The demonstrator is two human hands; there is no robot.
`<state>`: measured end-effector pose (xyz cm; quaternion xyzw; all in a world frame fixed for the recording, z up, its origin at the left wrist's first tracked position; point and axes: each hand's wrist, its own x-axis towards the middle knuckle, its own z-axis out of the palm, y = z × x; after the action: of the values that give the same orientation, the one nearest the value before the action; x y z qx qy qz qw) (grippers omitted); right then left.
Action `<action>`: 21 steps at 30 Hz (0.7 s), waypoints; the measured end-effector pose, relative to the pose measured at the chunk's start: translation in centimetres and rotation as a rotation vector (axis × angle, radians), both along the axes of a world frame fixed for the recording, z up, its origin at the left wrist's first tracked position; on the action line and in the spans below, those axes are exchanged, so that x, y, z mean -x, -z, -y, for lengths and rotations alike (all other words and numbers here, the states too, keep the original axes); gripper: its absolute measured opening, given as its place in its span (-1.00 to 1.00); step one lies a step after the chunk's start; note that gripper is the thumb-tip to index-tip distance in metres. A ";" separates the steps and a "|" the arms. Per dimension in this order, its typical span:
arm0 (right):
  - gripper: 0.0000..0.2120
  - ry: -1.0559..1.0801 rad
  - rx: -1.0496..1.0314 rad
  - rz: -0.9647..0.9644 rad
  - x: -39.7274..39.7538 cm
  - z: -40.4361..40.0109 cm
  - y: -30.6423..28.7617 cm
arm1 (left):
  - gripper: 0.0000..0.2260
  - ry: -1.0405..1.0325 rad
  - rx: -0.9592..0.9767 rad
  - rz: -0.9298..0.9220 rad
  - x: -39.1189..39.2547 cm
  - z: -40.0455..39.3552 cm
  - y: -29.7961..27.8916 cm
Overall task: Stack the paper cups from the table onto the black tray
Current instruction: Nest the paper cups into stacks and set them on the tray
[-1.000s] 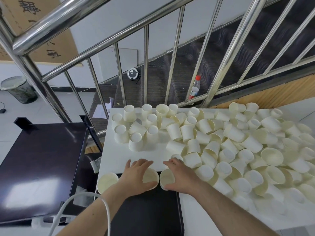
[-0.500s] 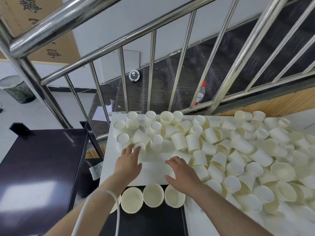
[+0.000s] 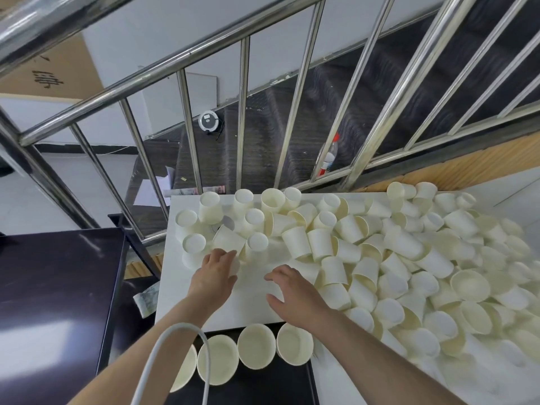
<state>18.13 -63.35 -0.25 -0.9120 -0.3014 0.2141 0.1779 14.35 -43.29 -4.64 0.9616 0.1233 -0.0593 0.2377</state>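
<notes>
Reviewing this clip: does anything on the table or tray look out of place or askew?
Yes. The paper cups on the white table lie in a jumbled heap, many tipped on their sides or upside down. On the black tray the cups stand open side up in a row. A white cable loops across the left forearm.

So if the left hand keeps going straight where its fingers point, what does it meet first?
Probably the tilted cream paper cup lying just beyond the left hand's fingertips; they look nearly touching, though depth is unclear.
</notes>
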 end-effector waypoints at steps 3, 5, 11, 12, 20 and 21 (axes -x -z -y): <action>-0.56 0.136 -0.041 -0.091 -0.3 -0.6 0.3 | -0.47 -0.092 0.162 0.091 0.7 -0.1 0.0; -0.55 0.263 -0.086 -0.186 -0.6 -1.1 0.5 | -0.49 -0.196 0.353 0.159 1.3 0.0 -0.2; -0.73 0.487 -0.334 -0.429 -0.3 -3.5 1.1 | -0.49 -0.377 0.891 0.183 3.6 -0.1 -0.4; -0.75 0.528 -0.386 -0.465 -0.2 -3.8 0.8 | -0.51 -0.394 0.924 0.173 4.1 -0.3 -0.4; -0.84 0.186 -0.285 -0.180 0.9 -4.8 0.1 | -0.28 -0.235 0.584 0.095 5.6 -1.1 0.1; -0.83 0.114 -0.259 -0.149 1.0 -4.9 0.1 | -0.24 -0.212 0.563 0.105 5.5 -1.0 -0.1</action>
<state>17.09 -58.47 -0.39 -0.8787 -0.2600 0.2301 0.3278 8.86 -42.24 -4.57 0.8414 0.1894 -0.0160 0.5059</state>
